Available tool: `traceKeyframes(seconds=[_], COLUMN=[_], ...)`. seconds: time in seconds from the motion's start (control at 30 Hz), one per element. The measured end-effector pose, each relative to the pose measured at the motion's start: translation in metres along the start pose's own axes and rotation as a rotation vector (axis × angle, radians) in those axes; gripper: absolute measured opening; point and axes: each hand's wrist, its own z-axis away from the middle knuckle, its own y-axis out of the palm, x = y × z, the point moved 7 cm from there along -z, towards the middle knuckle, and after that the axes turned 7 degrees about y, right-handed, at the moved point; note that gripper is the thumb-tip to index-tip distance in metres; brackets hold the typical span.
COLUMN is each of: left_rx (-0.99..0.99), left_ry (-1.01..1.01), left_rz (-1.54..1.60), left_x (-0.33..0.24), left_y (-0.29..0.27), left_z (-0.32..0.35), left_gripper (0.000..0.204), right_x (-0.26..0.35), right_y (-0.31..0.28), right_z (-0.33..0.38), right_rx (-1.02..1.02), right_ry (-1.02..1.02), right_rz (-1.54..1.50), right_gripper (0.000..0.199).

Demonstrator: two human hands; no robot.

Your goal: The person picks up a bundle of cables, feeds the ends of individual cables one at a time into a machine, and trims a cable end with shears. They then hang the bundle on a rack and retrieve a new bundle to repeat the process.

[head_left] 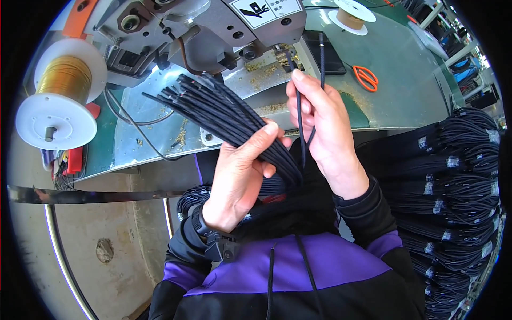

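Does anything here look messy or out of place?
Yes: golden metal scraps lie scattered over the machine bed, below the press head. Otherwise the left hand holds its cable bundle neatly.

A white rectangular warning sign [265, 10] with a black pictogram sits on the grey machine, above both hands. To the right of the right hand, small white paper labels [453, 161] wrap the stacked black cable bundles.
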Motion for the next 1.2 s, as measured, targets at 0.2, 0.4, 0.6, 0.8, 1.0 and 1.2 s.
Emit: traceKeyframes(seconds=[0.2,0.4,0.6,0.8,1.0,1.2], left_rx=[-0.035,-0.018,0.067,0.038,-0.032,-0.078], left_ry=[0.060,-0.020,-0.053,-0.064,0.060,0.112], left_rz=[0.043,-0.021,-0.115,-0.079,0.030,0.020], left_x=[-0.011,0.006,0.014,0.016,-0.005,-0.010], left_y=[-0.001,0.001,0.007,0.008,0.000,-0.001], left_z=[0.002,-0.003,0.001,0.003,0.003,0.000], left_gripper=[0.017,0.018,0.019,0.017,0.014,0.014], right_x=[-0.007,-0.007,-0.008,-0.006,-0.001,-0.003], right_y=[0.008,0.007,-0.001,-0.005,0.006,0.006], right_z=[-0.024,-0.006,0.012,0.015,-0.003,-0.020], right_rx=[-0.003,0.100,0.053,-0.061,-0.034,-0.001], right_ry=[0.055,-0.007,-0.028,-0.078,-0.013,0.005], right_rz=[-0.189,0.123,0.086,0.102,-0.128,-0.108], right_gripper=[0.023,0.023,0.021,0.023,0.022,0.023])
